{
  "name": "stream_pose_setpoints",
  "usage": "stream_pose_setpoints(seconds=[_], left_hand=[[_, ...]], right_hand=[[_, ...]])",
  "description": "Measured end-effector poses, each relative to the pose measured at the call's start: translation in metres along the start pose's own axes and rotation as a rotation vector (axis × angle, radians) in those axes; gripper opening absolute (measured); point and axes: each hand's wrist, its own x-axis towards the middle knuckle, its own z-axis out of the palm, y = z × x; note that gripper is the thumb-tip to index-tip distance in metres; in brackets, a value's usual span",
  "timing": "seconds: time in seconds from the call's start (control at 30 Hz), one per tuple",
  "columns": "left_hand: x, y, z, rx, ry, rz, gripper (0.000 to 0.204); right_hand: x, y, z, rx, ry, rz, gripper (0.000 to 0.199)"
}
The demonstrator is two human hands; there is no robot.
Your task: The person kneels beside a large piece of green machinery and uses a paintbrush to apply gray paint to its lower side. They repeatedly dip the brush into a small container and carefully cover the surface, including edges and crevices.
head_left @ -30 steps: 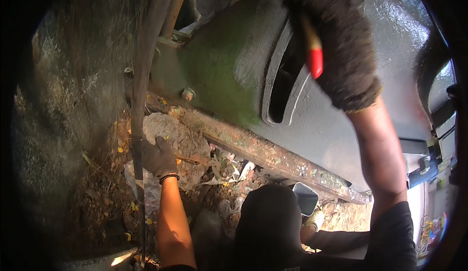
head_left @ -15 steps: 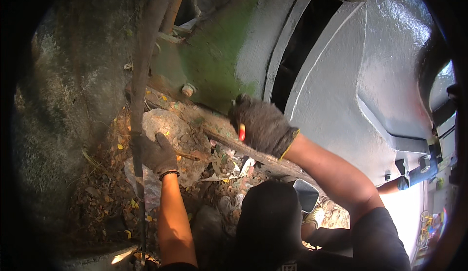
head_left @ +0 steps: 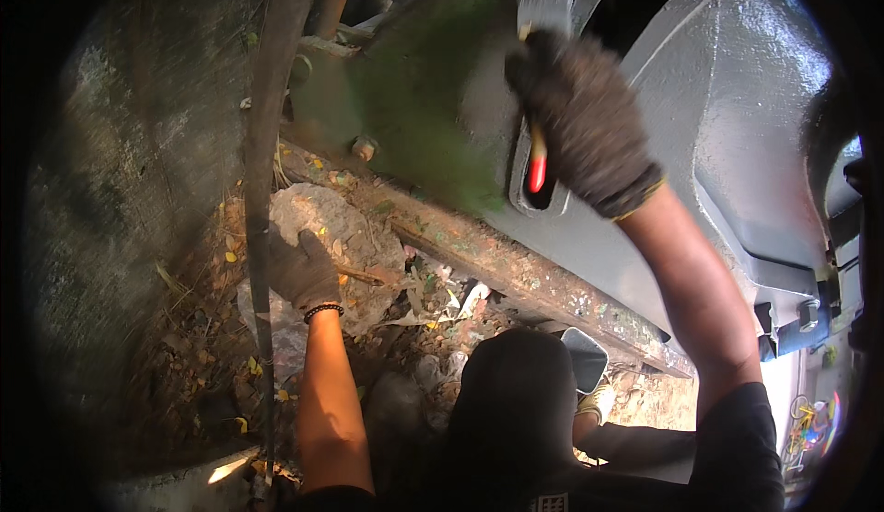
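Your right hand (head_left: 589,118) rose to upper centre, fingers clamped round one brush (head_left: 538,157), bristles (head_left: 545,1) above them; left hand's (head_left: 308,273) fingers unclear.

The beam (head_left: 525,273) runs slantwise, its left end higher than its right. Beyond it stands the metal panel (head_left: 608,240), with a slot (head_left: 553,192) above the beam's middle; the right hand (head_left: 585,111), holding the brush (head_left: 537,167), is before the panel, higher than the beam. A bolt (head_left: 364,149) sits just above the beam's left stretch. On the beam's near side, leftward, lies a rock (head_left: 345,226), overlapped by the left hand (head_left: 306,268). A pole (head_left: 262,134) stands at the beam's left end, a wall (head_left: 138,199) farther left. Near the beam's right end, nearside, is a container (head_left: 584,360).
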Motion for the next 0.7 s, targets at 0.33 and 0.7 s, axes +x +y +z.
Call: stream_pose_setpoints(seconds=[0.33, 0.7], left_hand=[[-0.002, -0.009, 0.009, 0.001, 0.041, 0.022, 0.065], [-0.001, -0.014, 0.002, 0.009, -0.028, -0.033, 0.066]], right_hand=[[-0.073, -0.068, 0.077, 0.668, -0.382, 0.119, 0.027], [0.039, -0.015, -0.029, -0.029, 0.238, 0.083, 0.032]])
